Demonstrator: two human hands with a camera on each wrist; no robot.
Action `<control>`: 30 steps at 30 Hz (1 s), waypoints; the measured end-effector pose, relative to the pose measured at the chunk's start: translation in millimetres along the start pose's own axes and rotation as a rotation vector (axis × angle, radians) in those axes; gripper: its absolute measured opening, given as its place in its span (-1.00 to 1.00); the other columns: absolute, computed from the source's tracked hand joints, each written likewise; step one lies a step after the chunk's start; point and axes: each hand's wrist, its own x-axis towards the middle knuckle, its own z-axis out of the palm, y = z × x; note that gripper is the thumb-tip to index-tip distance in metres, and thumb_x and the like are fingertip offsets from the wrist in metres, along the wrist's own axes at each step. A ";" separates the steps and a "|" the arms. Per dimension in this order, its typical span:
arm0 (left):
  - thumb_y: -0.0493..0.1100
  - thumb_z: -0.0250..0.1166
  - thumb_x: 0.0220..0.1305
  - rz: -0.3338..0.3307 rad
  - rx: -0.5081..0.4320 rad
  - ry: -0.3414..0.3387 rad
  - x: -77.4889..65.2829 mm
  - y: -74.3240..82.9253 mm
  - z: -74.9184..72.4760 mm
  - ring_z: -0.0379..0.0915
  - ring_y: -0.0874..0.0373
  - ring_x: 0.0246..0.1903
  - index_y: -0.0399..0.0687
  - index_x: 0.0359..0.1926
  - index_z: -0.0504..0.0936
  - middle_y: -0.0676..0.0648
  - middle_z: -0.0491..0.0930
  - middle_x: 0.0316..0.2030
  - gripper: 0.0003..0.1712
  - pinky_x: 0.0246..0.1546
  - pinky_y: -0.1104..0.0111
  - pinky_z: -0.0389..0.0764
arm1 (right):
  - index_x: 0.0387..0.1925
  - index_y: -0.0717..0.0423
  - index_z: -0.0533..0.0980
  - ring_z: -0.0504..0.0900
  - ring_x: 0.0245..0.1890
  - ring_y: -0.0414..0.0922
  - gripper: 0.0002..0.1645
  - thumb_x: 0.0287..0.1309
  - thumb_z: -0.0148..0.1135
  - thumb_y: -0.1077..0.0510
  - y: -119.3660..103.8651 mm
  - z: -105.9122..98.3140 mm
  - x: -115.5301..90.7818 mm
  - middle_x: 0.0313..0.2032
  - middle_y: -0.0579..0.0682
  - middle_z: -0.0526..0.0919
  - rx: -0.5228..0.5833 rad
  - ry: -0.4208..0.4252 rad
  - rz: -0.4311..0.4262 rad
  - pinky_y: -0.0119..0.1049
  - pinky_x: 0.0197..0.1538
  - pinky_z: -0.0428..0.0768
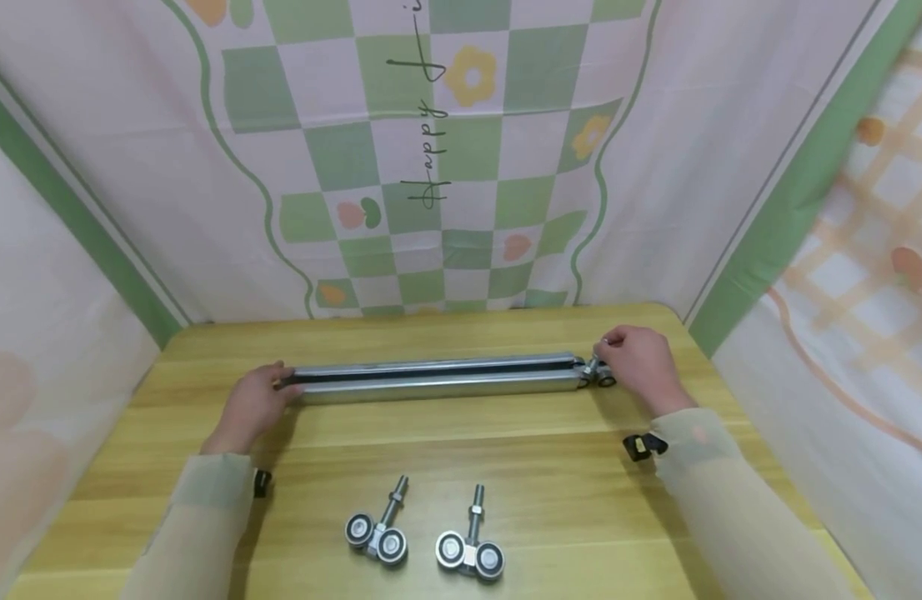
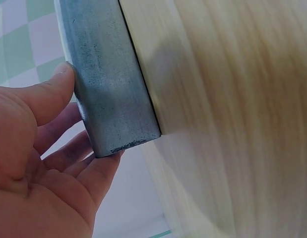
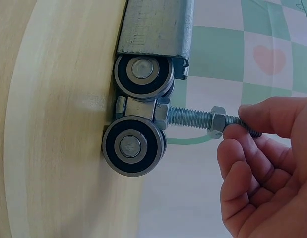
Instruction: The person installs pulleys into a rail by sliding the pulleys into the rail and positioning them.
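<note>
Right grip (image 1: 644,368) pinches upright bolt (image 3: 190,118)

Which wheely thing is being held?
The roller at the right end of the rail: the right hand pinches its bolt. Both other rollers lie untouched on the table.

Rail (image 1: 438,389): left end partly hidden by left grip (image 1: 251,407), head view; cut off by top edge, both wrist views; markings (image 3: 138,37) too faint to read. Right grip (image 3: 275,178) hides part of bolt (image 3: 188,117). Sleeves (image 1: 739,508), tabletop (image 1: 566,475) cut off by bottom edge, head view.
</note>
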 end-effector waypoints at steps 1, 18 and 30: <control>-0.04 0.19 0.47 -0.001 0.004 -0.001 -0.1 -0.4 -0.2 -0.05 -0.42 0.39 -0.35 0.36 0.36 -0.40 0.10 0.44 -0.38 0.32 -0.24 0.03 | -0.08 0.29 0.63 0.61 -0.17 0.16 -0.63 0.36 0.17 0.05 -0.1 0.3 0.3 -0.17 0.22 0.69 0.000 0.001 -0.002 0.09 -0.12 0.57; -0.06 0.18 0.47 0.046 0.014 0.024 2.2 -6.5 3.7 0.00 -0.43 0.37 -0.38 0.34 0.39 -0.43 0.17 0.40 -0.40 0.31 -0.23 0.07 | -0.12 0.26 0.65 0.62 -0.20 0.15 -0.65 0.35 0.20 0.03 -5.4 0.8 4.1 -0.20 0.20 0.71 -0.003 -0.002 -0.005 0.09 -0.13 0.55; -0.08 0.19 0.47 0.055 0.023 0.027 2.1 -4.9 3.0 0.01 -0.44 0.36 -0.40 0.33 0.39 -0.45 0.17 0.39 -0.41 0.32 -0.23 0.07 | -0.08 0.26 0.65 0.61 -0.11 0.18 -0.66 0.36 0.18 0.06 -9.2 5.6 4.5 -0.14 0.22 0.70 0.006 -0.034 -0.031 0.15 -0.01 0.53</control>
